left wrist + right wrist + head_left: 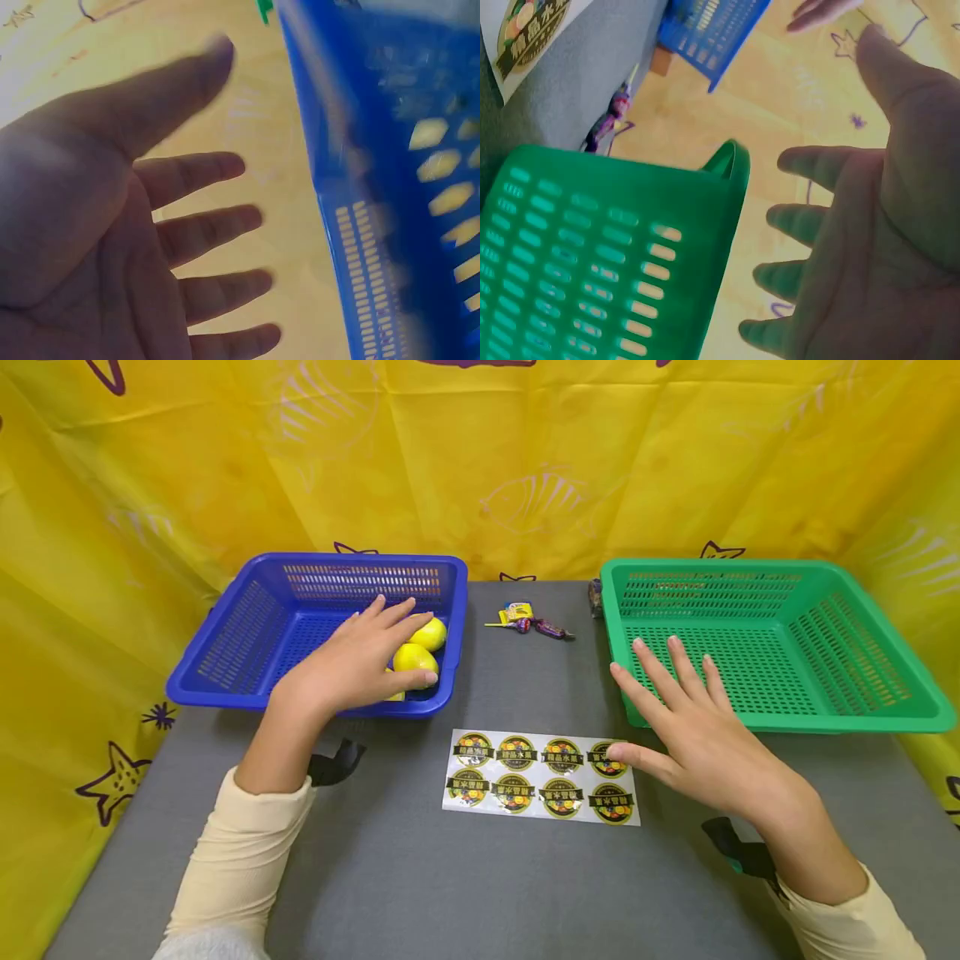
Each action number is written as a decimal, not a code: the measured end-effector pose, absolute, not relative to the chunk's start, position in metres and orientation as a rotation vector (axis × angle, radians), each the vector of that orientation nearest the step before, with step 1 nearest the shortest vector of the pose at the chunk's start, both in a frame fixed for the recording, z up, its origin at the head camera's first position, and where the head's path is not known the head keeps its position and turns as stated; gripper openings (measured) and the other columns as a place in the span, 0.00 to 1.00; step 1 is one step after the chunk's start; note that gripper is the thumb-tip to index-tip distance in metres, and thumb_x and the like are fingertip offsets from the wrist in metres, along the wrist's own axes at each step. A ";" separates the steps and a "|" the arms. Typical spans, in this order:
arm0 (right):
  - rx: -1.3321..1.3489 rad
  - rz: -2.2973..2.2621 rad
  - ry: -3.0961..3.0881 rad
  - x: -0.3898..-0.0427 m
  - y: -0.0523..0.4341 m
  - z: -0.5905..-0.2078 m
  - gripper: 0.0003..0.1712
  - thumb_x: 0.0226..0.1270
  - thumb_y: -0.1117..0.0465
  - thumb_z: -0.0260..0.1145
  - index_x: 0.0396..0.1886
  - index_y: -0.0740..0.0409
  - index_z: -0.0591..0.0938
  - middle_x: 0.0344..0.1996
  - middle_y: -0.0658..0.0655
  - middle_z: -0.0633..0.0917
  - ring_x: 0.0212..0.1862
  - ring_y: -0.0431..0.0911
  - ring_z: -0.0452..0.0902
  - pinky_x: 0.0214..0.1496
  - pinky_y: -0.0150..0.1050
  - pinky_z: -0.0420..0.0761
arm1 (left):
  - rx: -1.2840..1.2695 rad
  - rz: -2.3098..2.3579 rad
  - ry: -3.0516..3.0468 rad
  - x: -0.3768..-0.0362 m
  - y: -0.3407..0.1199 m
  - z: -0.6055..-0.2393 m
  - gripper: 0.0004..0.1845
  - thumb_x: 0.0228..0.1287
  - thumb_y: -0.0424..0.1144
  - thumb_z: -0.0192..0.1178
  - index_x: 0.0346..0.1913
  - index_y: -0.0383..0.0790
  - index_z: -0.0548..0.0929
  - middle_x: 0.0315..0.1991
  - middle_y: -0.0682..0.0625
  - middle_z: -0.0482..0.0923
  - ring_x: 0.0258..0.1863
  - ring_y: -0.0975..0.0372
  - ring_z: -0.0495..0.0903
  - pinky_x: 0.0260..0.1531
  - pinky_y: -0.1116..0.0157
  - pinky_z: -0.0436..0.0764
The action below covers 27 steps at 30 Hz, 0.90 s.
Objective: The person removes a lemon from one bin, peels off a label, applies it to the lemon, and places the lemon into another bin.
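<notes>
Item: left hand (pixel 360 664), fingers spread and flat, holding nothing; we logged it poised over the near right corner of the blue basket (pixel 225 677), just above the yellow lemons (pixel 417 657) lying there.

Item: right hand (pixel 697 735), likewise splayed and empty, set over the near left edge of the green basket (pixel 825 718), its thumb reaching the right end of the sticker sheet (pixel 540 775) on the grey counter (pixel 450 877).

Step, as we judged it: reaching for a lemon, none yet gripped. The next move would call for the left fingers to curl round one fruit and lift it over the basket wall.

Item: wrapped sweets (pixel 528 620), far centre, between the baskets.

Views compared: the head camera alone showed the lemons and the full sheet; the left wrist view, blurred, gave only palm and blue wall; the right wrist view showed the open palm, green mesh and one sticker (pixel 532 30).
</notes>
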State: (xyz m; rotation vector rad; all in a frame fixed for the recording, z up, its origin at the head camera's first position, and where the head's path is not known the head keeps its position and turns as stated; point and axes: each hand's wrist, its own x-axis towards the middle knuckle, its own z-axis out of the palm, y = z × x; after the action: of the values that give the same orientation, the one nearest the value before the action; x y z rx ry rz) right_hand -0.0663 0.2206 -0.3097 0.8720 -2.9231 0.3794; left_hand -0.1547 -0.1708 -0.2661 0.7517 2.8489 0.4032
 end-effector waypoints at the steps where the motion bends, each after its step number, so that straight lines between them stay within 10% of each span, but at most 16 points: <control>1: 0.885 0.384 -2.909 -0.066 0.219 -0.310 0.51 0.68 0.37 0.65 0.81 0.52 0.54 0.80 0.57 0.41 0.78 0.59 0.24 0.74 0.63 0.28 | 0.768 0.399 2.836 -0.162 -0.171 -0.263 0.38 0.69 0.53 0.62 0.75 0.38 0.65 0.75 0.37 0.58 0.76 0.40 0.46 0.72 0.42 0.47; 6: 0.955 0.380 -2.862 -0.067 0.212 -0.315 0.50 0.67 0.38 0.66 0.80 0.55 0.58 0.80 0.58 0.45 0.78 0.61 0.28 0.74 0.63 0.33 | 0.779 0.300 2.746 -0.197 -0.164 -0.252 0.31 0.72 0.43 0.60 0.71 0.30 0.68 0.69 0.35 0.67 0.71 0.43 0.61 0.71 0.48 0.57; 27: 1.170 0.238 -2.704 -0.058 0.184 -0.343 0.45 0.60 0.44 0.74 0.71 0.63 0.72 0.76 0.66 0.58 0.78 0.63 0.40 0.75 0.62 0.45 | 0.318 0.002 2.368 -0.283 -0.139 -0.280 0.38 0.66 0.42 0.64 0.77 0.46 0.62 0.76 0.38 0.57 0.73 0.42 0.55 0.68 0.42 0.59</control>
State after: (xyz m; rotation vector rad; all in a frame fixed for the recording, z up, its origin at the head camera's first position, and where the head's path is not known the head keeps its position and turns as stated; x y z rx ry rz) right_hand -0.0578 0.1843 -0.3432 1.1704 -2.7044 0.2380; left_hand -0.2832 -0.1386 -0.2803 0.3176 2.3682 0.0022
